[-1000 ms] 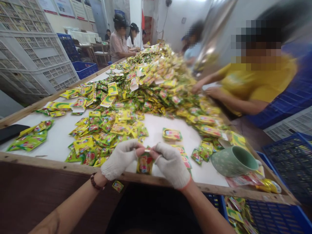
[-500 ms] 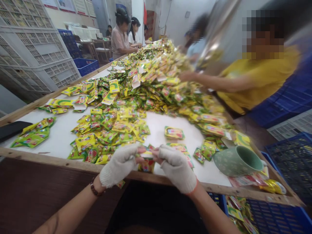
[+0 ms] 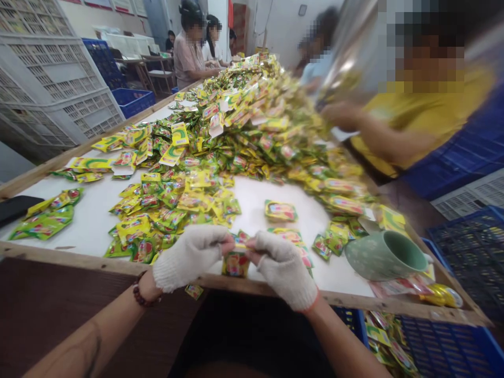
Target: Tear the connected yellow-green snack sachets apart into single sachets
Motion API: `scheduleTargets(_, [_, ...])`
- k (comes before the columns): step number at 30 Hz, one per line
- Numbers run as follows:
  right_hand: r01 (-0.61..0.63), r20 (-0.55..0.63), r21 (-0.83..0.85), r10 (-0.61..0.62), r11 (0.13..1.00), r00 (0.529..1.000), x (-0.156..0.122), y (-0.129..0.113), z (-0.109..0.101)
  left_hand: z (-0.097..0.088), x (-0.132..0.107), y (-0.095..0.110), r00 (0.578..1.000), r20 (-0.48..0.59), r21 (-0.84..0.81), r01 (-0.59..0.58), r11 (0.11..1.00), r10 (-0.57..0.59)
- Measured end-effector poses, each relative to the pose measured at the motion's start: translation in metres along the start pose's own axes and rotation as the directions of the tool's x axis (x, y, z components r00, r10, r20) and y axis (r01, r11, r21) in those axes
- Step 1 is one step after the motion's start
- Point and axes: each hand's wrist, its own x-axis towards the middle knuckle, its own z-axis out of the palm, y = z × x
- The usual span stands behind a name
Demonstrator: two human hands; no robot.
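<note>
My left hand (image 3: 192, 256), in a white knitted glove with bare fingertips, pinches the upper left corner of a small yellow-and-green printed box (image 3: 235, 264). Gloved the same way, my right hand (image 3: 282, 266) has its fingertips closed on the box's upper right corner. The box is upright at the near edge of the table, its printed front facing me. Just beyond the right hand lie several flat boxes (image 3: 289, 234) in a row, and past them a single box (image 3: 280, 210). Small foil packets (image 3: 157, 223) are heaped beside my left hand.
A large mound of packets and cartons (image 3: 244, 126) runs down the wooden-edged table (image 3: 271, 191). A green mug (image 3: 381, 255) lies tilted at right. A dark phone-like object (image 3: 18, 209) is at left. Blue crates (image 3: 444, 341) stand below. A person in yellow (image 3: 425, 123) works at right.
The white flap seen at the box's top no longer shows, and its printed front is more visible. My left hand has shifted slightly left. The person in yellow has drawn a hand back from the mound.
</note>
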Motion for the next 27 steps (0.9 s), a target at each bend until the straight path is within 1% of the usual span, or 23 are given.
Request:
scheduleTargets(3, [0.092, 0.045, -0.043, -0.090, 0.995, 0.995, 0.001, -0.002, -0.001, 0.009, -0.009, -0.009, 0.982, -0.095, -0.008, -0.167, 0.986, 0.166])
scheduleTargets(5, [0.158, 0.092, -0.092, -0.150, 0.983, 0.984, 0.000, -0.002, -0.002, 0.015, -0.015, -0.015, 0.966, -0.149, 0.001, -0.214, 0.977, 0.212])
scheduleTargets(7, [0.223, 0.130, -0.147, -0.205, 0.964, 0.970, -0.003, -0.001, -0.002, 0.020, -0.020, -0.019, 0.956, -0.192, 0.047, -0.219, 0.975, 0.224])
scheduleTargets(9, [0.269, 0.151, -0.162, -0.245, 0.950, 0.958, -0.006, 0.002, -0.001, 0.024, -0.021, -0.022, 0.952, -0.209, 0.073, -0.213, 0.974, 0.224])
scheduleTargets(11, [0.274, 0.139, -0.137, -0.255, 0.952, 0.957, -0.008, 0.007, 0.000, 0.028, -0.021, -0.022, 0.965, -0.202, 0.043, -0.164, 0.985, 0.169])
scheduleTargets(12, [0.264, 0.129, -0.127, -0.248, 0.956, 0.960, -0.008, 0.008, 0.001, 0.030, -0.021, -0.022, 0.973, -0.197, 0.008, -0.118, 0.993, 0.117])
scheduleTargets(14, [0.226, 0.103, -0.124, -0.214, 0.966, 0.971, -0.008, 0.010, 0.003, 0.035, -0.019, -0.019, 0.982, -0.188, -0.114, 0.005, 0.994, -0.026])
scheduleTargets(16, [0.153, 0.019, -0.101, -0.152, 0.983, 0.988, -0.007, 0.009, 0.005, 0.040, -0.017, -0.013, 0.979, -0.126, -0.262, 0.126, 0.957, -0.163])
scheduleTargets(17, [0.098, -0.043, -0.056, -0.100, 0.994, 0.994, -0.006, 0.008, 0.004, 0.041, -0.015, -0.009, 0.975, -0.086, -0.324, 0.165, 0.931, -0.203])
scheduleTargets(19, [-0.029, -0.141, 0.087, 0.041, 0.996, 0.989, -0.006, 0.006, -0.001, 0.042, -0.008, 0.001, 0.971, -0.023, -0.410, 0.206, 0.888, -0.236])
scheduleTargets(20, [-0.084, -0.159, 0.149, 0.107, 0.985, 0.981, -0.006, 0.005, -0.007, 0.041, -0.003, 0.006, 0.971, -0.017, -0.431, 0.210, 0.878, -0.240])
scheduleTargets(21, [-0.123, -0.163, 0.179, 0.153, 0.976, 0.975, -0.006, 0.006, -0.015, 0.040, 0.004, 0.011, 0.969, -0.039, -0.443, 0.201, 0.874, -0.243])
scheduleTargets(22, [-0.146, -0.168, 0.163, 0.174, 0.976, 0.970, -0.006, 0.007, -0.025, 0.040, 0.012, 0.016, 0.968, -0.069, -0.449, 0.187, 0.874, -0.242])
scheduleTargets(23, [-0.156, -0.189, 0.092, 0.171, 0.983, 0.967, -0.007, 0.010, -0.037, 0.040, 0.022, 0.020, 0.967, -0.089, -0.449, 0.174, 0.876, -0.238])
scheduleTargets(24, [-0.164, -0.225, -0.027, 0.154, 0.986, 0.962, -0.008, 0.015, -0.051, 0.041, 0.032, 0.024, 0.970, -0.091, -0.445, 0.164, 0.881, -0.227])
scheduleTargets(25, [-0.191, -0.263, -0.180, 0.140, 0.965, 0.955, -0.009, 0.022, -0.066, 0.043, 0.044, 0.027, 0.975, -0.070, -0.440, 0.159, 0.884, -0.211])
scheduleTargets(26, [-0.232, -0.298, -0.341, 0.129, 0.911, 0.946, -0.011, 0.030, -0.081, 0.046, 0.056, 0.030, 0.981, -0.029, -0.439, 0.159, 0.884, -0.191])
scheduleTargets(27, [-0.305, -0.328, -0.485, 0.153, 0.819, 0.932, -0.013, 0.039, -0.095, 0.050, 0.068, 0.033, 0.985, 0.008, -0.444, 0.161, 0.882, -0.175])
